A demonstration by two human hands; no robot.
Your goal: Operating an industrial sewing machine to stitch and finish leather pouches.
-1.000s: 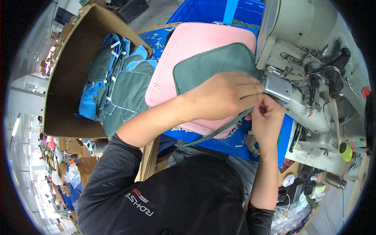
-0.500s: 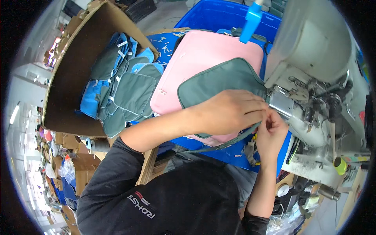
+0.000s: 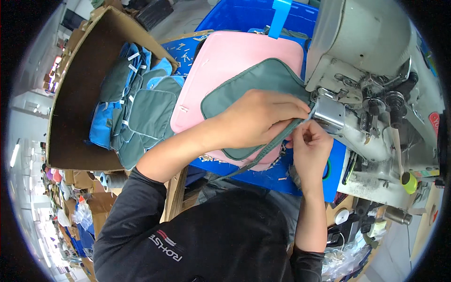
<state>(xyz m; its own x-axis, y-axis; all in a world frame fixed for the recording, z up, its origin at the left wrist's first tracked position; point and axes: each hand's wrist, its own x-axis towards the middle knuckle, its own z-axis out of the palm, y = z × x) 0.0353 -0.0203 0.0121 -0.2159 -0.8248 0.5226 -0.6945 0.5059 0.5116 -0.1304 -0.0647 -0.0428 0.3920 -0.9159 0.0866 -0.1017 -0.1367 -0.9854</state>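
Note:
A dark green fabric panel [image 3: 251, 89] with a bound edge lies on a pink padded board [image 3: 235, 47], its right corner at the metal plate of a sewing machine [image 3: 329, 113]. Across the panel's near side reaches my left hand [image 3: 268, 117], its fingers closed on the edge beside the machine. My right hand [image 3: 312, 150] is closed in a pinch just below, at the upper end of a narrow green binding strip [image 3: 268, 148]. That strip runs down toward my lap. The fingertips of both hands nearly meet, and exactly what lies between them is partly hidden.
On the left, an open cardboard box [image 3: 75, 117] holds several green and blue fabric pieces [image 3: 152, 113]. A blue bin [image 3: 211, 19] stands behind the blue tabletop [image 3: 202, 164], which carries thread scraps. A light blue strip [image 3: 279, 21] hangs above the board.
My hands have drawn slightly apart, and more of the binding strip now shows between them. My left fingers have bent more. The whole view has shifted a little.

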